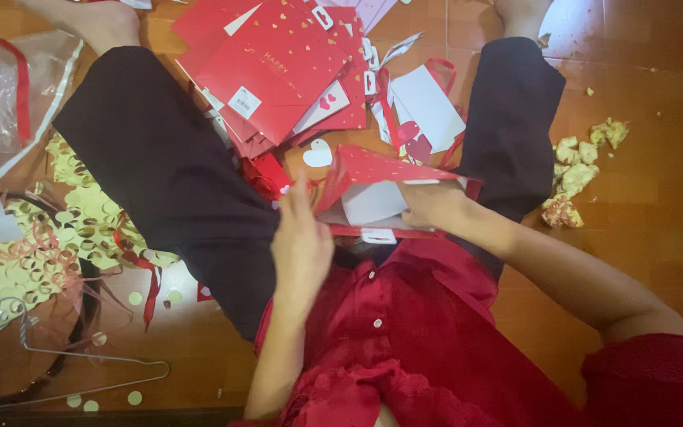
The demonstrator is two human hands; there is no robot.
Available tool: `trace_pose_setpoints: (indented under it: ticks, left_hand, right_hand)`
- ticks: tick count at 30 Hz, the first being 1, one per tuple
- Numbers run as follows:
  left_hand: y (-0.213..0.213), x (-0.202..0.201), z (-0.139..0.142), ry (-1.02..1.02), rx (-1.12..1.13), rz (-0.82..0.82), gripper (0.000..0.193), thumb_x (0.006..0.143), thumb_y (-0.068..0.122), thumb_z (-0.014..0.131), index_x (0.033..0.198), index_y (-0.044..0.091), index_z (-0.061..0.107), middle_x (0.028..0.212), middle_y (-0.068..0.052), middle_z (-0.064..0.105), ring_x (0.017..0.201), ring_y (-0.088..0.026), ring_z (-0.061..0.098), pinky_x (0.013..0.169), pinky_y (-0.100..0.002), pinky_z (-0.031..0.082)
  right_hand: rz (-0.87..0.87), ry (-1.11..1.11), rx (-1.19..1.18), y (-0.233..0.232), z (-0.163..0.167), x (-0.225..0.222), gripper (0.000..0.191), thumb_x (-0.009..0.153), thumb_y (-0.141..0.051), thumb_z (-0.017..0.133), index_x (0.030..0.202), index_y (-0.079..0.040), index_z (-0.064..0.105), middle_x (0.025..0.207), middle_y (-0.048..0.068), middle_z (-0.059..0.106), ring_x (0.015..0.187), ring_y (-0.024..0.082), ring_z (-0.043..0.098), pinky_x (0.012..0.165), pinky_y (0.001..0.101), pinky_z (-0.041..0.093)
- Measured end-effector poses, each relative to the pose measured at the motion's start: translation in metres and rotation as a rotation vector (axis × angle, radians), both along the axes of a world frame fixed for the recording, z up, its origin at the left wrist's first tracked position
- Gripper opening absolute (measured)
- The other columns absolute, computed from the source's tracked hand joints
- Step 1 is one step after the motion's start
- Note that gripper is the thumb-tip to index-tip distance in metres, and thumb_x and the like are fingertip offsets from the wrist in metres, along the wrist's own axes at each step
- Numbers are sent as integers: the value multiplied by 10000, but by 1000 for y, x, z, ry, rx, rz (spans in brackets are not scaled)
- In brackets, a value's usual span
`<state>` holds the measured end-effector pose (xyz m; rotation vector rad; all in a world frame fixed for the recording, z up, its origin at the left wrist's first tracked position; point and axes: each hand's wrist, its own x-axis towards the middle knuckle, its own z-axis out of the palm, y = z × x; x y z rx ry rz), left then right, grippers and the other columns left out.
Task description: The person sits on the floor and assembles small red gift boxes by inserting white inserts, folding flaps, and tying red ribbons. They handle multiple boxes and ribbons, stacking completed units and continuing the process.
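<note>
I sit on the floor with legs spread, in black trousers and a red shirt. Between my legs I hold a red paper gift bag [381, 170] with small gold hearts and a white inside. My left hand [302, 237] grips its left edge, fingers pointing up. My right hand [428, 202] holds the bag's right side from below, partly hidden behind the paper. A white heart tag [317, 153] lies just beyond the bag.
A stack of flat red gift bags [278, 63] lies further out between my legs, with white cards [428, 103] beside it. Gold confetti garland [81, 213] and a wire hanger [81, 372] lie left. Crumpled paper scraps [579, 174] sit right on the wooden floor.
</note>
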<state>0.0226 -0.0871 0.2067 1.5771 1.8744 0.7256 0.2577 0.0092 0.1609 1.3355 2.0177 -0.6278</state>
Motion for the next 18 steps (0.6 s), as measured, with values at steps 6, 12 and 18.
trace_pose_setpoints:
  ticks: [6,12,18]
  left_hand:
    - [-9,25,1,70,166,-153,808,803,12,641,1544,132,344,1388,-267,494,1053,-468,649,760,-513,570]
    - [-13,19,-10,117,147,-233,639,833,29,644,1433,200,502,1532,-287,418,1006,-433,693,790,-487,588]
    - [-15,16,-14,-16,48,-206,804,806,38,631,1548,32,322,1619,-228,314,956,-451,685,769,-500,570]
  right_hand:
    - [305,-23,439,13,-71,-20,722,810,-249,687,1473,-76,458,1346,178,635,1104,375,687,727,550,589]
    - [361,-355,398,28,-165,-66,520,994,-244,594,1476,-67,512,1375,189,635,1100,467,686,680,735,517]
    - [267,-209,422,16,-186,-50,617,908,-292,643,1436,18,572,1367,283,604,1100,400,663,684,588,535]
